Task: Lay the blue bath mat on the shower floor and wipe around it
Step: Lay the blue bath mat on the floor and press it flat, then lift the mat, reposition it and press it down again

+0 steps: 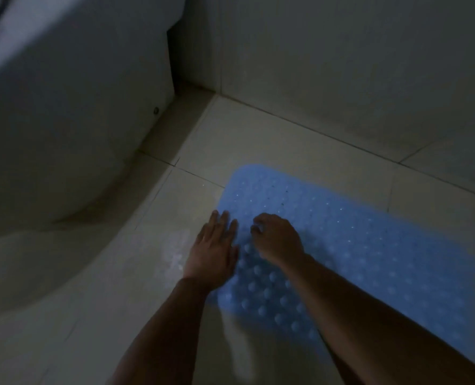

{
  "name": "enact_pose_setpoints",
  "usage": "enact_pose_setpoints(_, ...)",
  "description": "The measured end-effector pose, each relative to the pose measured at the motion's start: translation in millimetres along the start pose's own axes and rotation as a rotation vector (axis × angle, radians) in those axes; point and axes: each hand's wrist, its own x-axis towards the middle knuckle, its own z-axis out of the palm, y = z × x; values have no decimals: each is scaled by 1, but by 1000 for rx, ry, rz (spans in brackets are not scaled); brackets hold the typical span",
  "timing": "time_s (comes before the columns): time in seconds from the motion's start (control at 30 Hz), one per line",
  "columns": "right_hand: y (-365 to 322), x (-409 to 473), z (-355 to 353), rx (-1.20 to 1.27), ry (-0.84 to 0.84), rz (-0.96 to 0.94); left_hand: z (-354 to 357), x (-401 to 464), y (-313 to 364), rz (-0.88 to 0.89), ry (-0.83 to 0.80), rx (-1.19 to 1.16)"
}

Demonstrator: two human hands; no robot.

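Mat-laying step, seen from above in dim light. The translucent blue rubber bath mat (355,245), studded with rows of round bumps, lies flat on the pale tiled shower floor (258,134), its rounded end near the floor's far corner and its long body running back toward the near right edge. The left hand (212,250) rests flat with fingers together and extended, straddling the mat's left edge so that the fingertips touch the mat and the palm sits over bare tile. The right hand (276,238) is curled into a loose fist, knuckles pressed onto the mat just beside the left hand; it grips nothing visible. A faint whitish print of bumps (176,251) marks the tile just left of the mat. A curved white fixture (64,134), possibly a tub or toilet base, borders the floor's left edge.

Judged stage: the mat is down and is being pressed flat; wiping has not begun. The next move calls for a cloth, none of which is in view. No brand, label or writing can be read.
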Motion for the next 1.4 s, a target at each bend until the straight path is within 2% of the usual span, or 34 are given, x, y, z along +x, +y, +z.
enact_pose_setpoints(0.13, 19, -7, 6, -52, 149, -65, 31, -6, 2, 16, 40, 79)
enact_pose_setpoints(0.27, 39, -11, 40, -27, 373, -260, 40, -5, 3, 16, 101, 54)
enact_pose_setpoints(0.37, 41, -19, 58, -20, 402, -240, 46, -5, 1, 42, 78, 83)
enact_pose_setpoints(0.47, 42, -32, 51, -101, 294, -108, 48, -9, -1, -5, -36, 121)
enact_pose_setpoints(0.53, 36, -49, 18, -41, 161, 122, 23, -7, 12, -49, -189, 95)
enact_pose_setpoints(0.57, 30, -60, -2, 69, 82, 267, 5, -8, 18, -85, -245, 77)
enact_pose_setpoints(0.63, 19, -92, -54, 250, -22, 447, -38, -14, 37, -84, -180, 87)
enact_pose_setpoints(0.67, 13, -112, -77, 290, -76, 441, -67, -17, 40, -28, -109, 81)
enact_pose_setpoints(0.73, 9, -159, -128, 337, -133, 466, -125, -24, 60, 50, -156, 98)
enact_pose_setpoints(0.8, 16, -213, -184, 378, -116, 550, -168, -29, 92, 278, -77, 317)
enact_pose_setpoints(0.83, 22, -240, -214, 421, -53, 602, -188, -27, 113, 370, -150, 354)
enact_pose_setpoints(0.93, 59, -301, -285, 500, 87, 723, -247, -10, 210, 524, -249, 222)
enact_pose_setpoints(1.0, 91, -326, -329, 500, 130, 800, -305, 9, 296, 502, -399, 217)
enact_pose_setpoints(1.07, 131, -340, -370, 480, 190, 838, -343, 30, 391, 491, -426, 219)
enact_pose_setpoints(1.1, 154, -342, -388, 467, 221, 838, -346, 41, 435, 498, -389, 244)
enact_pose_setpoints(1.2, 231, -340, -439, 399, 263, 804, -329, 71, 543, 506, -489, 261)
enact_pose_setpoints(1.4, 387, -346, -539, 304, 321, 704, -267, 124, 716, 573, -421, 274)
